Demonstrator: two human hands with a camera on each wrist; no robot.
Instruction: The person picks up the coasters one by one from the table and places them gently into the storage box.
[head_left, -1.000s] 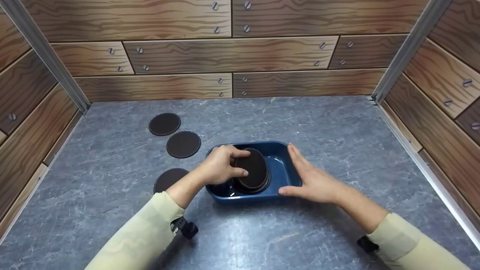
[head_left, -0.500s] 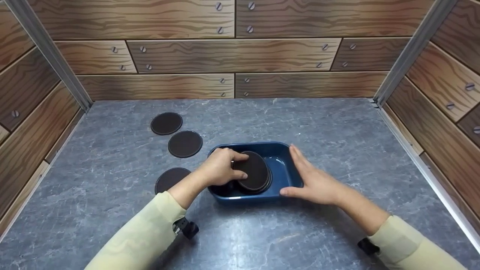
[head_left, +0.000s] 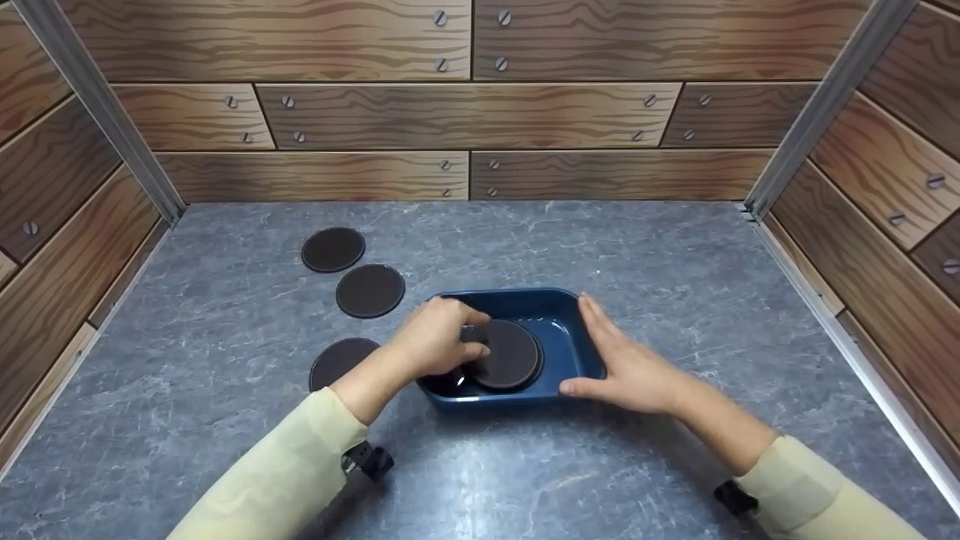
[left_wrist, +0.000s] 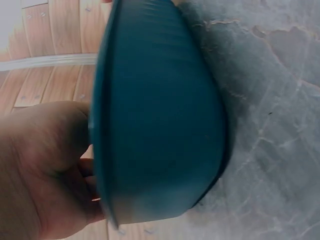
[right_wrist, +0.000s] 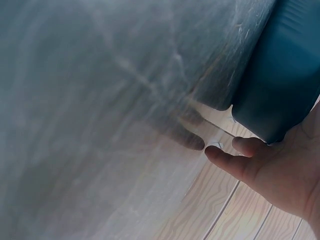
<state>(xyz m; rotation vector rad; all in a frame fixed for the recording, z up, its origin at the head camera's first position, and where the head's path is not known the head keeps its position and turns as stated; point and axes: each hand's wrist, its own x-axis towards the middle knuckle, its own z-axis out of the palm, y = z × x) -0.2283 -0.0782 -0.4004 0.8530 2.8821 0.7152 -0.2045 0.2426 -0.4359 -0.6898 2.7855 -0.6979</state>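
Observation:
A blue rectangular dish (head_left: 570,352) stands on the grey marbled table. Inside it lie dark round coasters with stitched edges (head_left: 514,360), apparently stacked; how many cannot be told. My left hand (head_left: 435,337) reaches over the dish's left end, thumb and fingers spread just above the top coaster's left edge. In the left wrist view, the dish's outer wall (left_wrist: 155,115) hides the fingertips. My right hand (head_left: 630,367) rests against the right end, its thumb at the front corner and its straight fingers along the back corner. The right wrist view shows extended fingers beside the dish wall (right_wrist: 280,75).
To the left of the dish, three more coasters lie flat: a far one (head_left: 333,249), a middle one (head_left: 370,290) and a near one (head_left: 341,364) partly covered by the left forearm. Wood-patterned panels (head_left: 465,116) enclose the back and sides of the table.
The coaster at my left fingertips has dropped lower into the dish, out from between thumb and fingers. My right hand stays at the dish's right end.

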